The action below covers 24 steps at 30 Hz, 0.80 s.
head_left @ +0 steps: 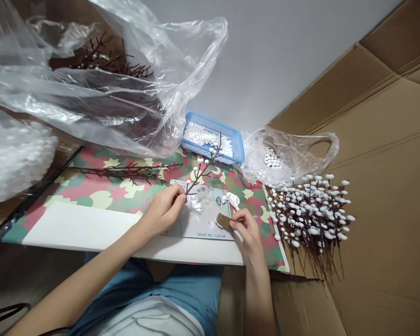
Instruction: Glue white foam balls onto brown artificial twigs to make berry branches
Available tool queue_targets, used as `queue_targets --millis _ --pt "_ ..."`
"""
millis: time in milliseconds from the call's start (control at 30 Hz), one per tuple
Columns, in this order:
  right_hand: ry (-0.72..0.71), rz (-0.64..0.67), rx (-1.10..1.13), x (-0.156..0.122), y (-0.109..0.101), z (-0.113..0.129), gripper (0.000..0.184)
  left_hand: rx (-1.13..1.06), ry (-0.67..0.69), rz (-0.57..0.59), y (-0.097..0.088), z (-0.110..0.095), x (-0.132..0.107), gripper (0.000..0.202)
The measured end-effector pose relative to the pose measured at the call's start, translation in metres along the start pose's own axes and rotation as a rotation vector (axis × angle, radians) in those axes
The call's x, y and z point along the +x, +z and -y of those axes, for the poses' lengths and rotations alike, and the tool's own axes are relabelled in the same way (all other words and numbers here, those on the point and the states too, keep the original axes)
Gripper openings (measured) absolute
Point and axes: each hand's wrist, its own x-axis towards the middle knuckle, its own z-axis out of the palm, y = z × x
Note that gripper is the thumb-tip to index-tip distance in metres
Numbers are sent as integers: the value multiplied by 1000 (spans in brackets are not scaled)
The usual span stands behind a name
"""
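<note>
The left hand point(163, 210) pinches a beaded twig point(203, 172) tilted over a glue-smeared card point(206, 219), and the right hand point(243, 228) grips a brown scrap point(224, 221). The card lies on a patterned mat point(91, 200) beside a grey surface point(259, 60), with a blue tray point(210, 122) at twelve o'clock, a plastic bag point(108, 46) at eleven, and flattened cardboard point(381, 186) at three.

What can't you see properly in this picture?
Head view:
The brown thing in the right hand: fingers hide part of it.
The dark twigs: the cloudy plastic bag blurs them.
The white pile: the left edge cuts it off.
The small print on the card: too small to read.
</note>
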Motion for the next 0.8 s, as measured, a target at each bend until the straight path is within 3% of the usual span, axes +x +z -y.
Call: queue_targets --millis 100,300,567,800 --pt "44 -125 252 0 1 5 10 -21 -2 36 0 0 1 23" --pt "-87 -253 501 6 25 23 11 7 54 45 1 2 0 22" --pt "-280 -266 390 3 63 35 9 79 133 40 4 3 -2 21" --pt "-281 -284 311 2 68 28 8 104 137 52 4 3 -3 19"
